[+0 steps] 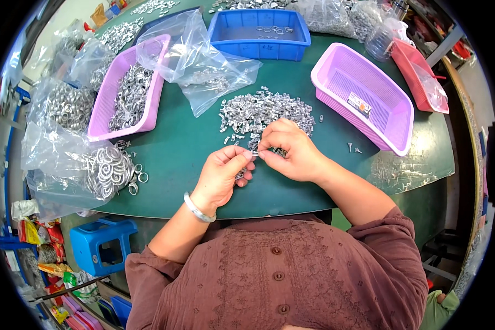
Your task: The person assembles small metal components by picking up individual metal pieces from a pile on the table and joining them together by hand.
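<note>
Just on the near side of a heap of small silvery pieces (pixel 267 110), above the green bench (pixel 173 159), the left hand (pixel 224 170) and the right hand (pixel 291 151) meet fingertip to fingertip. Thumb and forefinger of each are pinched together on a small metal piece (pixel 254 154), seemingly to steady it from both sides; the fingers cover much of it, so its exact shape is hard to tell. More grey pieces (pixel 240 174) sit in the curled lower fingers of the left hand, perhaps as a ready supply. The heap lies just beyond both hands, likely for a short reach. Left of the left hand are a pile of flat rings (pixel 107 173) and, farther off, a purple basket (pixel 158 91) of metal parts. Right of the right hand, a second purple basket (pixel 335 104) stands angled; inside it, a white label (pixel 359 103) bears dark print and an orange patch. Small dark marks show on the blue tray (pixel 258 50), well beyond the hands
</note>
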The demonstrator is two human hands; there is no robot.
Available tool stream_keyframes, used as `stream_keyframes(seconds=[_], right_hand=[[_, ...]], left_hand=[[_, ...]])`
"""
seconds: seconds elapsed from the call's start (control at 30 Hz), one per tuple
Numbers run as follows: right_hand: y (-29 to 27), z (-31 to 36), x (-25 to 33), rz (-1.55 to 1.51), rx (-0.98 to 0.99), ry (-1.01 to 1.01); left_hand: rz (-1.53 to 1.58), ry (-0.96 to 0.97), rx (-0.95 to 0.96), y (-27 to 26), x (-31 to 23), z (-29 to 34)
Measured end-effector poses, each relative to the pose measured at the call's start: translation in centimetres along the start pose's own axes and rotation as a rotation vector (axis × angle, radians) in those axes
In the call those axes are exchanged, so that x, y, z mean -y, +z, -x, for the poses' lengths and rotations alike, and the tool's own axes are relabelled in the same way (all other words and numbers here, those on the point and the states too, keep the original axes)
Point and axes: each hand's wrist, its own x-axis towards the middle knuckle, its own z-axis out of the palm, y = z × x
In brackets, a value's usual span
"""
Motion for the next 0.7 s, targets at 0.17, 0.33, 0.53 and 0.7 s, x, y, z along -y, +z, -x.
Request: stream_keyframes(seconds=[0.17, 0.33, 0.53, 0.7], right_hand=[[-0.22, 0.26, 0.31, -0.041, -0.021, -0.004], [-0.29, 0.01, 0.28, -0.067, -0.048, -0.035], [-0.44, 0.03, 0.66, -0.097, -0.061, -0.031], [-0.5, 0.02, 0.33, -0.087, -0.053, -0.074]], left_hand=[[0.015, 0.014, 0.015, 0.28, 0.1, 0.38], [0.002, 0.06, 0.024, 0.27, -0.01, 0.23], [0.025, 0.053, 0.018, 0.4, -0.18, 0.32], [0.047, 0.011, 0.028, 0.52, -0.35, 0.29]])
